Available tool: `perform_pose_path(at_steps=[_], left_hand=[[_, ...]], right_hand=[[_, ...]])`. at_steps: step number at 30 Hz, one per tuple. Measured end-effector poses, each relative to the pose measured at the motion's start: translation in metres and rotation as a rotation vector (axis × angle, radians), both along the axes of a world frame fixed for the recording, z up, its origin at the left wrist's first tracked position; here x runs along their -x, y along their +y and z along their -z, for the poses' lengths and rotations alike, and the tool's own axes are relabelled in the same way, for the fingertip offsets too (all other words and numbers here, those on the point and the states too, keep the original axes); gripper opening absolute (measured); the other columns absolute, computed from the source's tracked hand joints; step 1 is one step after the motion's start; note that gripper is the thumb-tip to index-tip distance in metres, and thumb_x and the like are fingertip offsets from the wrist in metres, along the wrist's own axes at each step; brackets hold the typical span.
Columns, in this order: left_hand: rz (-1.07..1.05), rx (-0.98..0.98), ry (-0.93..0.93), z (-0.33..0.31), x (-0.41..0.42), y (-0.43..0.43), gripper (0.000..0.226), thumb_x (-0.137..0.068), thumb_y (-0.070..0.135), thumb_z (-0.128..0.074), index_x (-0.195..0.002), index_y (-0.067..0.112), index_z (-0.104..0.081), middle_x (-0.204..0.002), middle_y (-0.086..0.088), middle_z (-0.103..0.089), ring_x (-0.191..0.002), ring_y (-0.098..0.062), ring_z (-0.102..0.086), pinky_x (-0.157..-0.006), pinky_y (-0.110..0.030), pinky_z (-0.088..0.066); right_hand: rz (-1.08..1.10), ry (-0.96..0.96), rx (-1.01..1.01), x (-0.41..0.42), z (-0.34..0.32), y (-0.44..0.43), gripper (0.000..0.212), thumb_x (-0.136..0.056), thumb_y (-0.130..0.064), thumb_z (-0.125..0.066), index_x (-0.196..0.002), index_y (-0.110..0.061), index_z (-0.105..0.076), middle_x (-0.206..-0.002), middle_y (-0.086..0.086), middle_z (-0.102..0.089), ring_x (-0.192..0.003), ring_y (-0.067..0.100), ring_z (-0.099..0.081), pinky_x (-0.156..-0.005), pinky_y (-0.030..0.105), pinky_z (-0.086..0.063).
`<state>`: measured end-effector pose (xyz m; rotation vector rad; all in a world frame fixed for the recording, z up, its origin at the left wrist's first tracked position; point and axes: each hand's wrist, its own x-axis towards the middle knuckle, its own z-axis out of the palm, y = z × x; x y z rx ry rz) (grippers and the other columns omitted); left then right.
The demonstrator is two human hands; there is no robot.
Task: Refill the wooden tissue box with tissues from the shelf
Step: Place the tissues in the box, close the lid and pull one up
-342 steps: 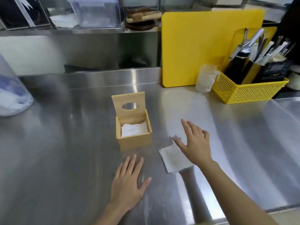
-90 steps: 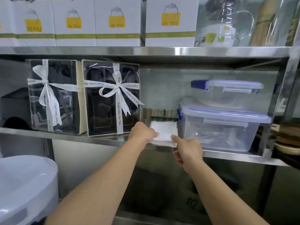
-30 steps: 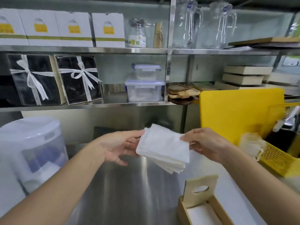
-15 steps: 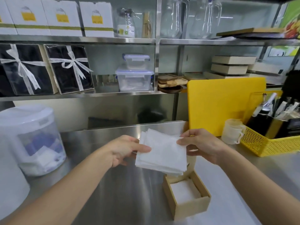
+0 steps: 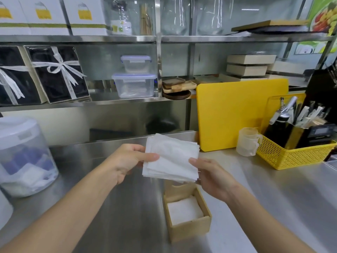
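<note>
A stack of white tissues (image 5: 170,161) is held in the air between both hands. Its 9 o'clock edge is pinched by the left hand (image 5: 127,162), thumb on top; its 4 o'clock corner is gripped by the right hand (image 5: 214,178). The open wooden tissue box (image 5: 187,214) is seen at 6 o'clock below the stack, on the steel counter (image 5: 273,198).

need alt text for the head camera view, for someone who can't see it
Two bare hands, left hand and right hand, hold a stack of white tissues above an open wooden tissue box on a steel counter. The box already holds some tissues. Behind are a yellow cutting board, a yellow basket and stocked shelves.
</note>
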<state>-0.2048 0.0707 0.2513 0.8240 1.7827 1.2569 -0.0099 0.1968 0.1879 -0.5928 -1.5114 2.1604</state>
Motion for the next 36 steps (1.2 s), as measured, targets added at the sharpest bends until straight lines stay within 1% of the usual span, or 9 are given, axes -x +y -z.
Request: perform_pose_path(at_steps=[3,9,12,21,24,26,29,34,36], left_hand=[[-0.038,0.050,-0.039,0.013,-0.010,0.003,0.027,-0.063,0.017,-0.083,-0.087,0.008,-0.075,-0.092,-0.009,-0.077,-0.099,-0.033,-0.066,-0.104,-0.051,-0.038],[-0.067,0.155,-0.070,0.042,-0.033,0.006,0.027,-0.064,0.018,-0.083,-0.089,0.011,-0.074,-0.091,-0.007,-0.077,-0.097,-0.032,-0.066,-0.100,-0.051,-0.042],[-0.048,0.239,-0.127,0.053,-0.044,0.003,0.032,-0.063,0.022,-0.083,-0.091,0.012,-0.073,-0.092,-0.005,-0.076,-0.089,-0.028,-0.064,-0.100,-0.054,-0.032],[-0.080,0.331,-0.187,0.082,-0.065,0.002,0.012,-0.073,0.022,-0.075,-0.081,0.014,-0.071,-0.091,-0.002,-0.076,-0.081,-0.015,-0.069,-0.097,-0.052,-0.029],[-0.149,0.304,-0.158,0.099,-0.066,0.006,0.011,-0.077,0.011,-0.071,-0.068,0.010,-0.066,-0.066,0.000,-0.074,-0.051,-0.006,-0.067,-0.056,-0.015,-0.051],[-0.188,0.300,-0.150,0.103,-0.067,0.006,0.014,-0.079,0.006,-0.069,-0.066,0.009,-0.065,-0.048,0.006,-0.068,-0.038,-0.002,-0.061,-0.024,-0.010,-0.035],[-0.216,0.318,-0.141,0.108,-0.067,0.006,0.011,-0.079,0.006,-0.067,-0.068,0.010,-0.066,-0.044,0.008,-0.067,-0.037,-0.001,-0.061,-0.021,-0.009,-0.031],[-0.199,0.368,-0.111,0.112,-0.068,0.007,0.011,-0.079,0.008,-0.065,-0.068,0.011,-0.066,-0.049,0.007,-0.069,-0.041,-0.002,-0.062,-0.035,-0.015,-0.040],[-0.216,0.361,-0.083,0.114,-0.068,0.009,0.010,-0.079,0.004,-0.065,-0.069,0.006,-0.067,-0.056,0.000,-0.069,-0.039,-0.004,-0.061,-0.030,-0.007,-0.038]], right_hand=[[0.007,-0.035,0.021,-0.013,0.007,0.006,0.028,-0.078,-0.042,-0.065,-0.097,-0.024,-0.075,-0.101,0.002,-0.075,-0.091,0.016,-0.070,-0.077,0.026,-0.052],[0.028,-0.192,-0.078,-0.033,0.022,0.014,0.047,-0.062,-0.028,-0.078,-0.096,0.002,-0.069,-0.091,0.006,-0.074,-0.082,0.017,-0.063,-0.076,0.027,-0.041],[0.041,-0.289,-0.090,-0.041,0.030,0.016,0.010,-0.069,-0.022,-0.077,-0.071,-0.013,-0.074,-0.081,-0.003,-0.075,-0.074,0.007,-0.065,-0.079,0.027,-0.037],[0.152,-0.452,-0.100,-0.049,0.062,0.033,0.012,-0.068,-0.014,-0.080,-0.072,-0.004,-0.074,-0.060,-0.006,-0.073,-0.058,0.007,-0.063,-0.066,0.018,-0.033],[0.175,-0.484,-0.129,-0.045,0.067,0.031,0.024,-0.067,-0.012,-0.081,-0.082,0.005,-0.071,-0.068,0.004,-0.068,-0.063,0.014,-0.057,-0.064,0.019,-0.038],[0.185,-0.507,-0.156,-0.041,0.071,0.031,0.021,-0.067,-0.009,-0.081,-0.078,0.004,-0.070,-0.066,0.002,-0.064,-0.059,0.009,-0.055,-0.057,0.019,-0.041],[0.178,-0.527,-0.204,-0.036,0.072,0.032,0.013,-0.066,-0.006,-0.081,-0.067,-0.001,-0.069,-0.061,-0.001,-0.064,-0.049,0.001,-0.058,-0.044,0.010,-0.043],[0.176,-0.640,-0.287,-0.027,0.075,0.032,0.023,-0.062,-0.019,-0.083,-0.073,-0.002,-0.072,-0.088,0.011,-0.070,-0.100,0.032,-0.055,-0.098,0.048,-0.040],[0.174,-0.685,-0.331,-0.024,0.078,0.031,0.022,-0.063,-0.023,-0.083,-0.073,-0.006,-0.072,-0.091,0.012,-0.070,-0.106,0.036,-0.052,-0.102,0.053,-0.034]])
